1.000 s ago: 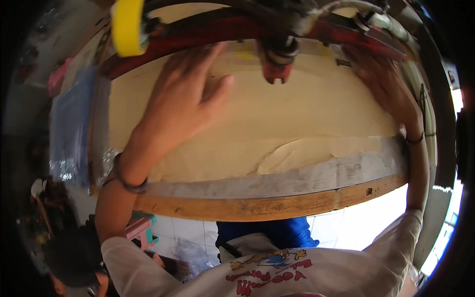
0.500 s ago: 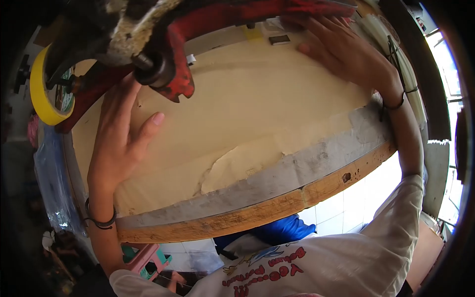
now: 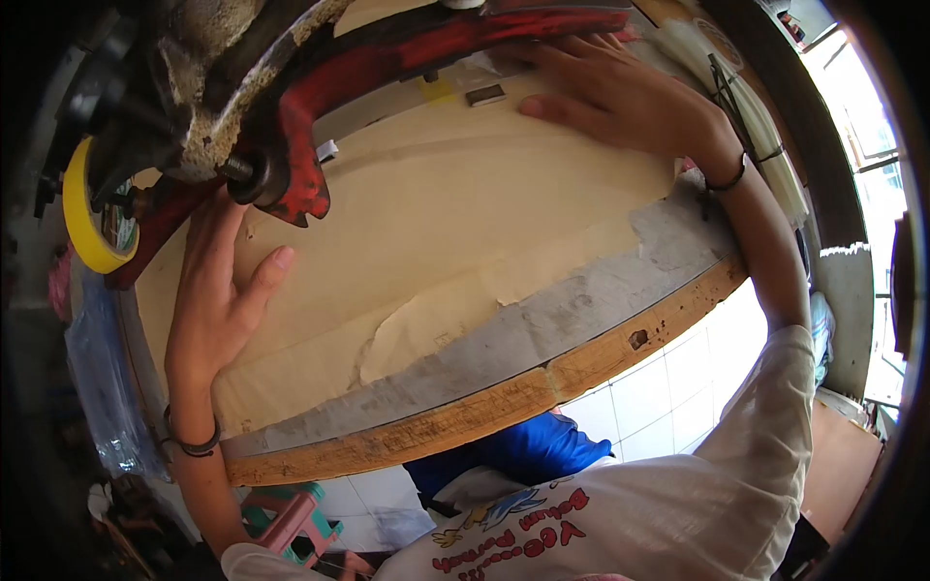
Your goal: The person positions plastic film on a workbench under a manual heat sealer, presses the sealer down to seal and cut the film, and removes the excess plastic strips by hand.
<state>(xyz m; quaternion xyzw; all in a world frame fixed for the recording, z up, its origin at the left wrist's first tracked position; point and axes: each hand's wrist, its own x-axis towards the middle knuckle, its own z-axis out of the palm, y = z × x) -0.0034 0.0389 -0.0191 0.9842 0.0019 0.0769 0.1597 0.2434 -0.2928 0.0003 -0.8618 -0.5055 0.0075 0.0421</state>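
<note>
The left hand (image 3: 211,315) lies open on the tan sheet (image 3: 446,223), thumb apart, fingertips hidden by the red frame (image 3: 387,66). Over on the right, near the small dark block (image 3: 485,96), the right hand (image 3: 615,97) is open over the sheet's far edge, holding nothing I can make out.

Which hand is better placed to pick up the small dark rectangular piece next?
Probably the right hand: its thumb lies just beside the dark piece. The left hand is well across the brown paper, its fingers partly hidden by the red frame.
</note>
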